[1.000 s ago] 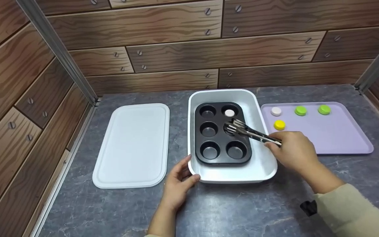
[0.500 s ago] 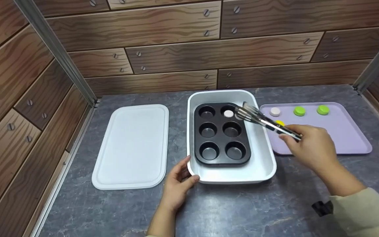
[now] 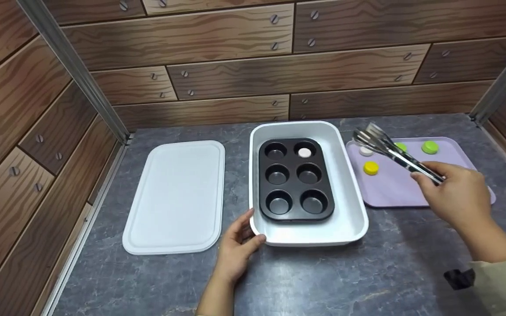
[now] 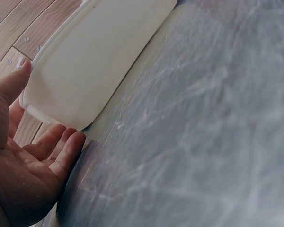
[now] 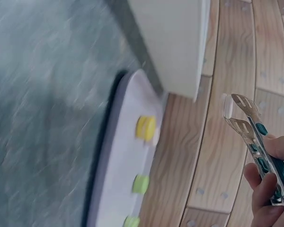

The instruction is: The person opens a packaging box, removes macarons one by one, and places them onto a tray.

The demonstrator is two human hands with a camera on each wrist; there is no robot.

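Note:
My right hand (image 3: 459, 193) holds metal tongs (image 3: 400, 154) above the lilac tray (image 3: 393, 191), their ends apart. In the right wrist view a pale shape shows at the tips of the tongs; I cannot tell what it is. On the tray lie a yellow macaron (image 3: 370, 167), a pale pink one (image 3: 366, 151) and two green ones (image 3: 430, 147), one partly behind the tongs. My left hand (image 3: 237, 250) rests at the near left corner of a white bin (image 3: 347, 210), thumb at its rim (image 4: 26, 90). Inside stands a black muffin tin (image 3: 294, 184); a white macaron (image 3: 304, 152) sits in its far right cup.
A white lid (image 3: 176, 197) lies flat on the grey marbled tabletop (image 3: 305, 281), left of the bin. Wood-patterned panels (image 3: 226, 79) with metal corner posts close off the back and sides. The tray stands close against the bin's right side.
My right hand has carried the tongs from over the muffin tin rightward to over the tray. My left hand and the bin stay in place.

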